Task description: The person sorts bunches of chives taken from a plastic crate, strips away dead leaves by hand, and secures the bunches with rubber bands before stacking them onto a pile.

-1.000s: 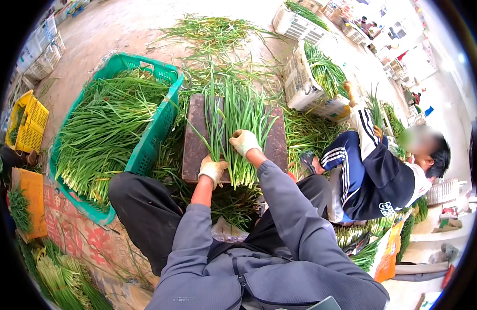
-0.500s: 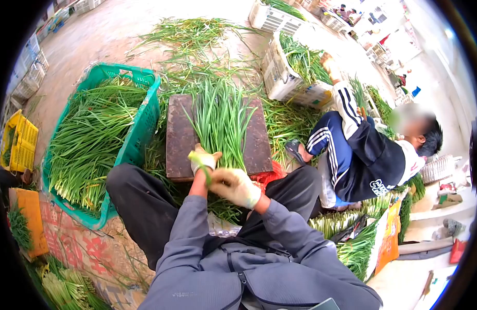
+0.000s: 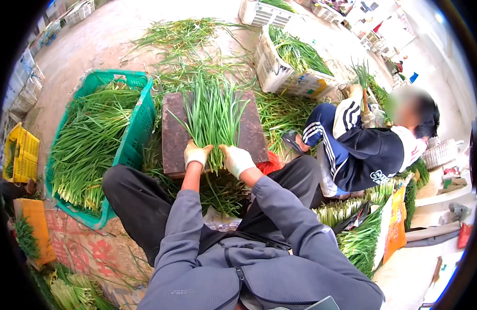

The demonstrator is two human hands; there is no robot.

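Note:
A bunch of long green garlic chives lies spread on a dark, square-topped stand between my knees. My left hand, in a pale glove, is closed on the bunch's near left side. From the right, my right hand, gloved the same way, grips the near end of the same bunch. The thumbs point towards each other across the leaves. The lower ends stick out a little towards me between my hands.
A green crate full of chives stands to my left. Loose leaves litter the floor ahead. A white crate of chives is ahead right. A person sits close on my right, beside stacked chives.
My right hand has moved from over my left wrist to the bunch's right side. The yellowish-green strip at my hands is gone from view. The co-worker's raised arm has come down.

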